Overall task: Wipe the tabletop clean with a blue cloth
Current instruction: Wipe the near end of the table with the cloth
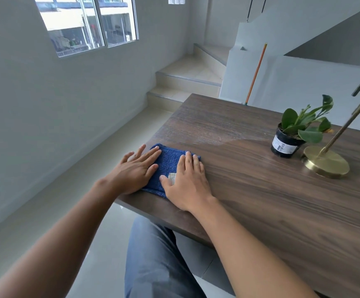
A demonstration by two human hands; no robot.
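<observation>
Both hands, the left hand (pixel 137 168) and right hand (pixel 185 181), are pressing flat and open on the cloth (pixel 167 166); soft, light terry, likely bunching unless palmed down on the worktop (pixel 261 201).

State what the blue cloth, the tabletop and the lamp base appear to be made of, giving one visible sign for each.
Blue cloth: looped terry towelling, judging by its nubby pile. Tabletop: dark wood or wood-look laminate, matte, with straight streaky grain; which one cannot be told. Lamp base: metal with a brushed brass-coloured finish, shown by its soft golden sheen.
</observation>
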